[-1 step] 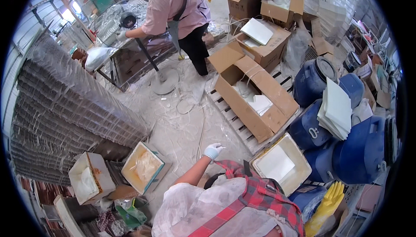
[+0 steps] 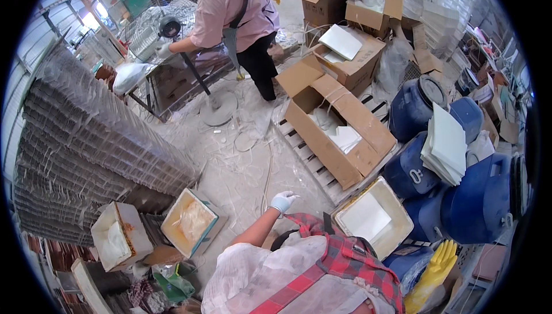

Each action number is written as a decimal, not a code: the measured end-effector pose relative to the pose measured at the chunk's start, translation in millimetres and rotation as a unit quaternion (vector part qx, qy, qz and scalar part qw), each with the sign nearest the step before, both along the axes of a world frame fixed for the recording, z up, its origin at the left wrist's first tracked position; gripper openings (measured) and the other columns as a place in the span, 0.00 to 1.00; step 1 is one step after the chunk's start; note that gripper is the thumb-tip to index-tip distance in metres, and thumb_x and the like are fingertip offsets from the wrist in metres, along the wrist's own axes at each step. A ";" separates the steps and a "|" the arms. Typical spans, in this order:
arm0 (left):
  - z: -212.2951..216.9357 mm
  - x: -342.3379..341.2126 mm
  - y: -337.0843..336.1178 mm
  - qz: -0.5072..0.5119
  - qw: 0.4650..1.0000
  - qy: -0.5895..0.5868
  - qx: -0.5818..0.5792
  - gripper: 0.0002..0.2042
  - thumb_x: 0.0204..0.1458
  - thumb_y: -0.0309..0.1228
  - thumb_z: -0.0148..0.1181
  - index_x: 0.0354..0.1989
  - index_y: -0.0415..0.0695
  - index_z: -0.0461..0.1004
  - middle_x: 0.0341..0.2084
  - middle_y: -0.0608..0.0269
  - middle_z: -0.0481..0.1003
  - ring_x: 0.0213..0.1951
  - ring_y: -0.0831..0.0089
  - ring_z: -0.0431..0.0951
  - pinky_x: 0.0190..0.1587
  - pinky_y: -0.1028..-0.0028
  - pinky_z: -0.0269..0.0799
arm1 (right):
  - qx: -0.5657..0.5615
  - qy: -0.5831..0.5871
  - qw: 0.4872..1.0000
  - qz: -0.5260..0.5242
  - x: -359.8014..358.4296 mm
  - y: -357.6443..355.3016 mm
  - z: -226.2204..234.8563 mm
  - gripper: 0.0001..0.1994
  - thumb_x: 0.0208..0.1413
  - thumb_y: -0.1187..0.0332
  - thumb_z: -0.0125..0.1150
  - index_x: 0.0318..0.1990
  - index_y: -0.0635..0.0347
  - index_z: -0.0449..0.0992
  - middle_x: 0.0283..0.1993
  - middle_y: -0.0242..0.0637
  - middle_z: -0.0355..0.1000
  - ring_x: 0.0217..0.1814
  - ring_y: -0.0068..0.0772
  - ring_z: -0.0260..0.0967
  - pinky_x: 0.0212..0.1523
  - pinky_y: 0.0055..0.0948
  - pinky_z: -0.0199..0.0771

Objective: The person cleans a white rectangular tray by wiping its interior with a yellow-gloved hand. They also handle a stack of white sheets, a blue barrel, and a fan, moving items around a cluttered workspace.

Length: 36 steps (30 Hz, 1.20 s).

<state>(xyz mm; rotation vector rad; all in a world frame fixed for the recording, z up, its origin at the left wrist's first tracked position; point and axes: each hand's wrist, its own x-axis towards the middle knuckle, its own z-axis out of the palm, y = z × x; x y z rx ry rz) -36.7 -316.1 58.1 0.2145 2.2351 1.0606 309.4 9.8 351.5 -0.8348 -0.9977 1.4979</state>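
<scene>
My left hand [image 2: 283, 201], in a pale thin glove, is held out in front of my body above the floor. Its fingers are loosely extended, and no object shows in them. Near the lower right, a yellow rubber glove covers my right hand [image 2: 439, 263]; its fingers are stretched upward. That hand is beside a blue barrel [image 2: 408, 260] partly covered by crumpled plastic. Between my hands stands a foam box [image 2: 402, 216] with a white sheet [image 2: 365, 216] lying inside. My red plaid garment [image 2: 345, 256] hides most of my right arm.
A co-worker [image 2: 236, 9] stands far left at a fan stand [image 2: 195, 72]. An open carton [image 2: 316, 136] rests on a pallet [image 2: 307, 164]. Blue drums [image 2: 474, 210] bearing stacked white sheets [image 2: 445, 144] line the right. Left are tall stacks [image 2: 86, 136] and foam boxes [image 2: 214, 230]. Loose straps [image 2: 267, 176] litter the floor.
The co-worker's pale-gloved hand has shifted slightly beside the fan stand. My own hands stay in nearly the same places.
</scene>
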 end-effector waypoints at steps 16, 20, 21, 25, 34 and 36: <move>-11.2 3.2 -26.1 -0.003 1.000 -0.008 -0.030 0.21 0.47 0.42 0.55 0.45 0.40 0.73 0.43 0.50 0.73 0.47 0.60 0.73 0.51 0.71 0.66 | 0.076 0.027 0.991 0.108 32.0 17.1 -37.5 0.25 0.63 0.61 0.34 0.62 0.69 0.48 0.64 0.53 0.47 0.67 0.47 0.45 0.66 0.34 0.48; -16.6 1.3 -29.4 -0.011 0.999 -0.004 -0.042 0.21 0.47 0.42 0.55 0.45 0.40 0.73 0.44 0.50 0.73 0.48 0.60 0.72 0.51 0.70 0.65 | -0.044 0.130 0.987 0.081 28.2 16.9 -28.4 0.25 0.63 0.61 0.33 0.62 0.71 0.47 0.65 0.54 0.46 0.67 0.48 0.44 0.66 0.34 0.48; -20.6 1.9 -32.6 -0.008 0.999 -0.006 -0.046 0.21 0.47 0.42 0.55 0.46 0.41 0.72 0.44 0.50 0.73 0.48 0.60 0.72 0.51 0.70 0.65 | -0.079 0.159 0.982 0.072 25.7 17.5 -25.7 0.25 0.63 0.61 0.33 0.61 0.72 0.47 0.65 0.54 0.46 0.67 0.48 0.44 0.66 0.34 0.48; -20.5 3.0 -29.2 -0.008 0.999 -0.019 -0.048 0.21 0.47 0.41 0.55 0.46 0.41 0.72 0.45 0.51 0.72 0.48 0.61 0.72 0.52 0.70 0.65 | -0.066 0.140 0.986 0.057 22.4 11.8 -24.0 0.25 0.64 0.60 0.32 0.61 0.72 0.47 0.65 0.54 0.46 0.67 0.47 0.44 0.66 0.34 0.49; -25.6 3.7 -33.9 0.001 0.999 -0.025 -0.044 0.20 0.47 0.42 0.54 0.46 0.42 0.73 0.44 0.52 0.73 0.48 0.62 0.73 0.51 0.71 0.65 | -0.044 0.155 0.980 0.121 33.3 21.7 -44.1 0.26 0.63 0.59 0.33 0.62 0.70 0.48 0.65 0.52 0.46 0.67 0.44 0.44 0.65 0.31 0.51; -30.1 3.3 -34.9 0.004 0.999 -0.024 -0.046 0.20 0.47 0.42 0.54 0.46 0.41 0.73 0.44 0.52 0.73 0.47 0.62 0.73 0.51 0.71 0.65 | -0.051 0.157 0.980 0.111 32.3 22.7 -46.4 0.26 0.63 0.59 0.33 0.62 0.70 0.48 0.65 0.52 0.46 0.67 0.44 0.45 0.65 0.31 0.51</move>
